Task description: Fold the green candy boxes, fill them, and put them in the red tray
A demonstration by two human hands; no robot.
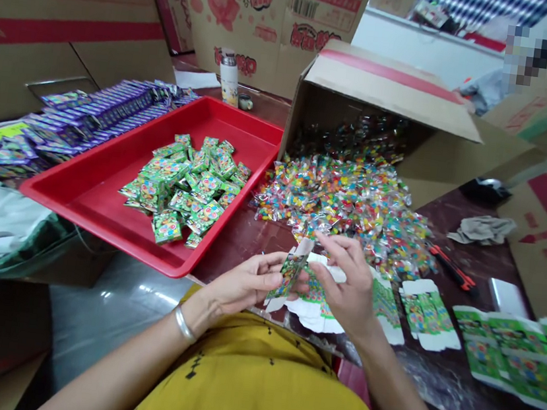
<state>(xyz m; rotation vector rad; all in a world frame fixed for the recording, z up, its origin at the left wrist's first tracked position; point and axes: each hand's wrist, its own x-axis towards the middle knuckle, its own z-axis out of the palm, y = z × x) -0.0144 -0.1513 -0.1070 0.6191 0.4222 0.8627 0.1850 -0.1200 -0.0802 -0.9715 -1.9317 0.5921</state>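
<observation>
A small green printed candy box point(289, 275) is held in my left hand point(249, 282), gripped between thumb and fingers. It stands tilted, with its white flaps sticking out at top and bottom. Just to its right is my right hand point(351, 284), its index finger and thumb apart near the upper flap. I see nothing held in it. Flat, unfolded green cartons point(322, 316) lie on the table under and behind my hands, partly covered by them. Beyond is a large heap of clear packets of colourful candies point(344, 194).
A red tray point(90, 189) holds filled-looking green boxes point(191, 185). The candy heap spills from a tipped cardboard carton point(393, 80). Purple packages point(105, 111) are stacked at left. A red-black cutter point(452, 270), more cartons point(514, 354) and a flask point(229, 78) are on the table.
</observation>
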